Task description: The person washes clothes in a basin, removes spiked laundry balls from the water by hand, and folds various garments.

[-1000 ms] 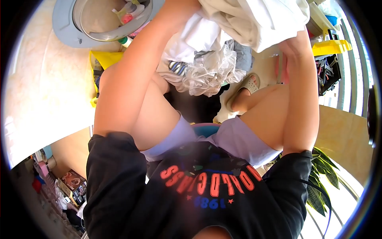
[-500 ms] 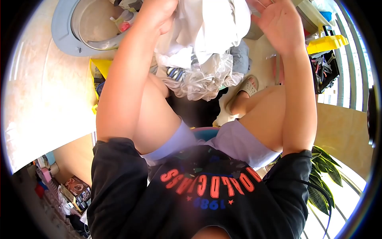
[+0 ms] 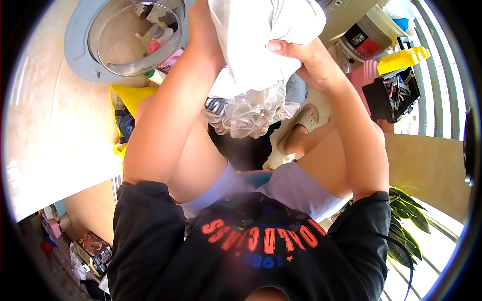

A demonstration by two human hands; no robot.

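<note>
White cloth (image 3: 261, 55) hangs between my two hands at the top centre. My right hand (image 3: 309, 62) grips its right side, with the thumb lying over the fabric. On the other side, my left hand (image 3: 208, 35) is against the cloth's left edge, its fingers hidden. Beneath the cloth is a heap with a crumpled, sheer whitish piece (image 3: 256, 113), a striped piece (image 3: 216, 106) and a grey piece (image 3: 296, 89). Below the heap lies something black (image 3: 243, 150).
A round, glass door (image 3: 135, 37) stands open at the upper left, near a yellow bag (image 3: 131, 98). At the right are a white bucket (image 3: 369, 37), a black box of tools (image 3: 394, 95) with a yellow part (image 3: 404, 60), and a plant (image 3: 406, 220).
The beige-white cloth seen earlier is no longer spread at the upper right. My right hand, open half a second ago, has come down and left and taken hold of the white cloth.
</note>
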